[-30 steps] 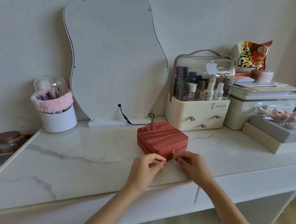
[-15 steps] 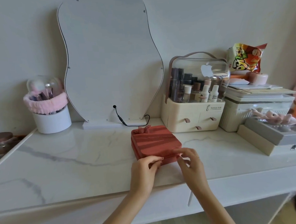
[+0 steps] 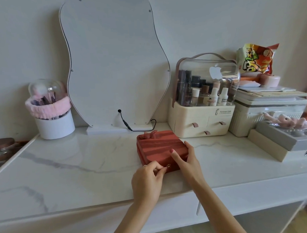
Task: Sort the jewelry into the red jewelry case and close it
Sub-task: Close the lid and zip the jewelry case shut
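— Red case (image 3: 160, 149) sits closed on the marble top (image 3: 73, 171), near the front edge and in front of the mirror (image 3: 112, 62). One case, one bow (image 3: 150, 134) at its far left corner.

— And the hands?

— Two, both on the case. Left hand (image 3: 148, 181) is at the near side wall; thumb and forefinger are curled together, pinching a small gold zip pull (image 3: 168, 166). The other fingers are curled under.

— The right?

— Right hand (image 3: 187, 160) lies over the near right corner. Fingers are spread and fairly straight: thumb flat on the lid, fingers down the right side. It presses rather than grasps.

— How do the arms come in?

— Both forearms rise from the bottom edge, bare, angling inward towards the case. The left wrist is bent a little, knuckles up; the right wrist is straighter.

— Any jewelry outside the case?

— I can't make any out on the marble.

— What else stands around?

— One white cup (image 3: 54, 125) of brushes with a pink band at the left. One cream organiser (image 3: 201, 120) at the right with three small drawers and several bottles under a clear lid. One snack bag (image 3: 257, 60) on top of stacked boxes, and a grey tray (image 3: 282, 138) with a pink plush toy (image 3: 287, 120). A black cable (image 3: 130, 125) runs from the mirror's base.
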